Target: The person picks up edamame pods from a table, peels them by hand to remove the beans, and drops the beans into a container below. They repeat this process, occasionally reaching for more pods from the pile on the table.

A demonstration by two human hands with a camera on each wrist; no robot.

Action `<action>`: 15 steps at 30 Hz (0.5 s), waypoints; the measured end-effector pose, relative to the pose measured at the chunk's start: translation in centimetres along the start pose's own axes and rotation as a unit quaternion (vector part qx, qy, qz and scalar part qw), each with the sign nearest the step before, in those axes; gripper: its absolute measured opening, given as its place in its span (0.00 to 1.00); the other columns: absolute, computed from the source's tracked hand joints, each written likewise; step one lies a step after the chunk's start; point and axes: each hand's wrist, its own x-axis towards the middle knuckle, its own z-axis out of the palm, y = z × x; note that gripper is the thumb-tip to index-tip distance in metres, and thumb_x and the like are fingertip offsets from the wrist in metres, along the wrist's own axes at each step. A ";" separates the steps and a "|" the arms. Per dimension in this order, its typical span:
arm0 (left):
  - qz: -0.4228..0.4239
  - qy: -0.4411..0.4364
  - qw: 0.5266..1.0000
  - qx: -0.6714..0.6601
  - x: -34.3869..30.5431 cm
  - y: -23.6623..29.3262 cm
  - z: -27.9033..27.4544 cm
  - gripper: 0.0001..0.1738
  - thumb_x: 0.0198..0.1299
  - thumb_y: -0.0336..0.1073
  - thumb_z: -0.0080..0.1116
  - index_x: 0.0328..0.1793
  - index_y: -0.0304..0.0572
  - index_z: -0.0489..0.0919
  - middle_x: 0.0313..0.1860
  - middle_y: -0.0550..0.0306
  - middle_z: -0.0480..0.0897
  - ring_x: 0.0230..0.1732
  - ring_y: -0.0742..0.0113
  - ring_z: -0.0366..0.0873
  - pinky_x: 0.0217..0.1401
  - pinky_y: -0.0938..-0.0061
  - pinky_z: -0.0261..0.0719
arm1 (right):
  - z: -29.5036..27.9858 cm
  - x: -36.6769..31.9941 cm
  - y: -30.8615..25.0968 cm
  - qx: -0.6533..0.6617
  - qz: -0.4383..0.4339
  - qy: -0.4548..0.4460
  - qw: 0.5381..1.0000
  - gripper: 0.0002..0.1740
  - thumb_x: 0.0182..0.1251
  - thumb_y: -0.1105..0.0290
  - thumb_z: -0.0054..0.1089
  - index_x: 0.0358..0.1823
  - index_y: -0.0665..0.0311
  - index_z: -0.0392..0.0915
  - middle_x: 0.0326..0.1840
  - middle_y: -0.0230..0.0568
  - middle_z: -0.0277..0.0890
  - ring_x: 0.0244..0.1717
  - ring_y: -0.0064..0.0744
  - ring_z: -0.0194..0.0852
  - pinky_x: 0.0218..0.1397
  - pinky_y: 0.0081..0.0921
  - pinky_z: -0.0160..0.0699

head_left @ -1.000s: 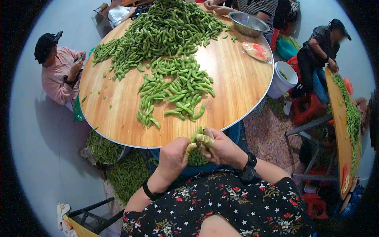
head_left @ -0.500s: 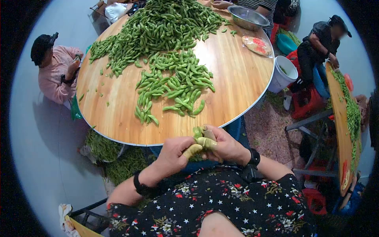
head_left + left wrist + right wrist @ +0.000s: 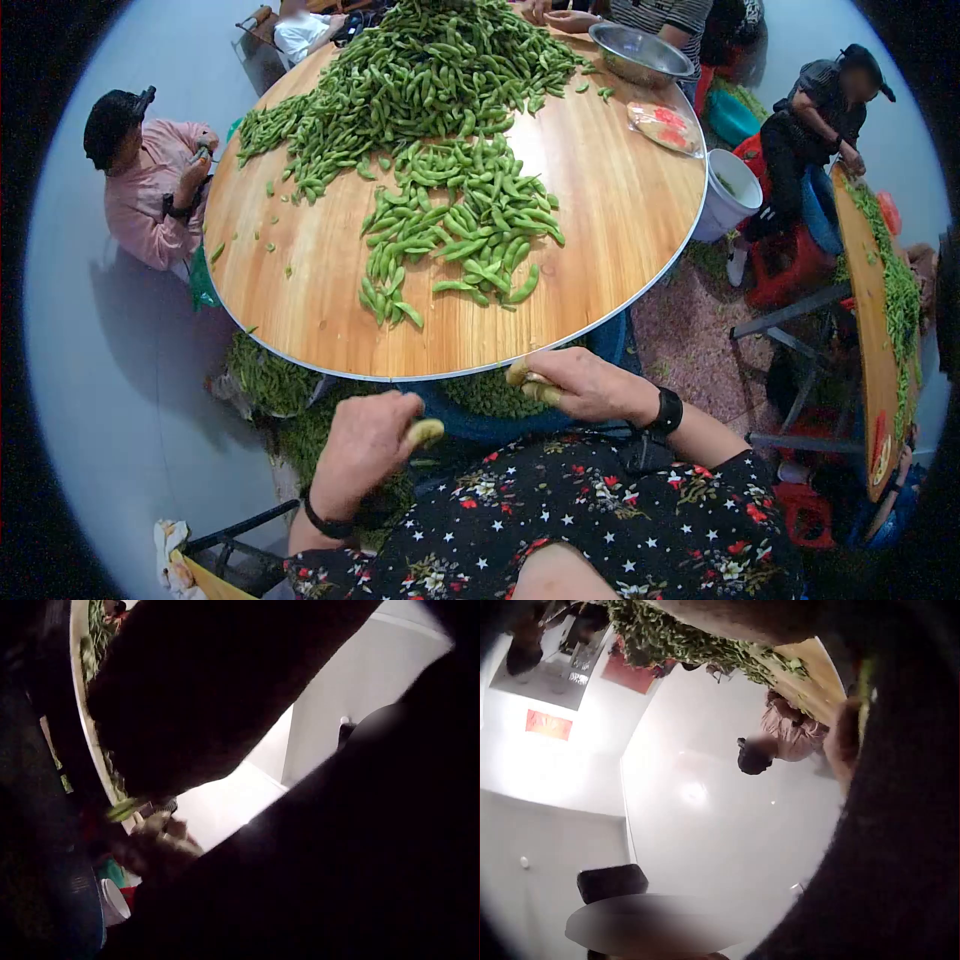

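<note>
My left hand is low at the left of the blue basin, its fingers loosely bent and the yellow-covered thumb sticking out. A small green piece shows just below that thumb. Over the basin, near the table's front edge, my right hand has its yellow-covered thumb and finger curled close together; I cannot tell whether anything is between them. Shelled green beans lie in the basin. Loose edamame pods are spread on the round table. Both wrist views are mostly dark.
A tall heap of pods covers the table's back. A metal bowl and a packaged item stand at the right, with a white bucket beside the table. Several people sit around. Piled greenery lies below left.
Both hands were together on a green pod; now they are apart. The left hand has moved left and down, the right slightly right, and the pod no longer shows between them.
</note>
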 end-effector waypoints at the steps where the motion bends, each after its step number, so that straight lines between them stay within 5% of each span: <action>1: 0.027 0.041 0.998 -0.037 0.7 0.2 -0.8 0.12 0.55 0.43 0.63 0.33 0.43 0.79 0.27 0.49 0.79 0.30 0.49 0.78 0.31 0.62 0.75 | -0.2 0.2 -0.3 -0.003 0.000 0.000 1.000 0.09 0.63 0.73 0.53 0.44 0.66 0.69 0.32 0.51 0.73 0.39 0.51 0.75 0.40 0.42 0.72; 4: 0.069 0.147 0.986 -0.029 5.6 0.8 -1.9 0.11 0.57 0.39 0.60 0.40 0.40 0.76 0.32 0.46 0.76 0.35 0.45 0.76 0.34 0.60 0.74 | -0.2 0.7 -0.7 -0.062 0.079 -0.044 0.994 0.11 0.64 0.74 0.52 0.47 0.67 0.71 0.41 0.49 0.75 0.45 0.47 0.76 0.48 0.34 0.74; 7: 0.150 0.224 0.963 -0.012 13.0 -0.9 -1.3 0.09 0.57 0.35 0.58 0.39 0.37 0.75 0.33 0.44 0.75 0.37 0.44 0.75 0.36 0.58 0.73 | 0.4 1.2 0.0 -0.082 0.008 0.025 0.996 0.10 0.64 0.73 0.52 0.46 0.68 0.71 0.39 0.50 0.74 0.43 0.50 0.75 0.47 0.34 0.73; 10: 0.142 0.211 0.965 0.059 17.7 -2.7 0.3 0.08 0.55 0.33 0.58 0.38 0.37 0.74 0.33 0.45 0.75 0.36 0.44 0.75 0.36 0.57 0.73 | 0.7 1.0 -0.2 -0.076 -0.015 0.043 0.996 0.12 0.65 0.70 0.52 0.47 0.67 0.69 0.37 0.48 0.74 0.43 0.47 0.75 0.48 0.36 0.72; 13: 0.163 0.187 0.967 0.060 17.7 -2.8 0.4 0.09 0.53 0.33 0.59 0.37 0.37 0.74 0.34 0.43 0.75 0.36 0.43 0.75 0.37 0.58 0.73 | 0.2 0.0 -1.5 0.072 0.034 0.086 0.993 0.13 0.69 0.66 0.51 0.49 0.65 0.66 0.35 0.43 0.74 0.35 0.37 0.77 0.37 0.32 0.75; 15: 0.162 0.193 0.967 0.024 16.5 -2.0 0.1 0.09 0.53 0.32 0.59 0.38 0.36 0.74 0.34 0.44 0.75 0.36 0.44 0.75 0.36 0.59 0.73 | -0.9 -0.5 -3.3 0.276 0.184 0.022 0.943 0.14 0.72 0.62 0.48 0.49 0.65 0.64 0.34 0.38 0.74 0.26 0.26 0.76 0.24 0.24 0.73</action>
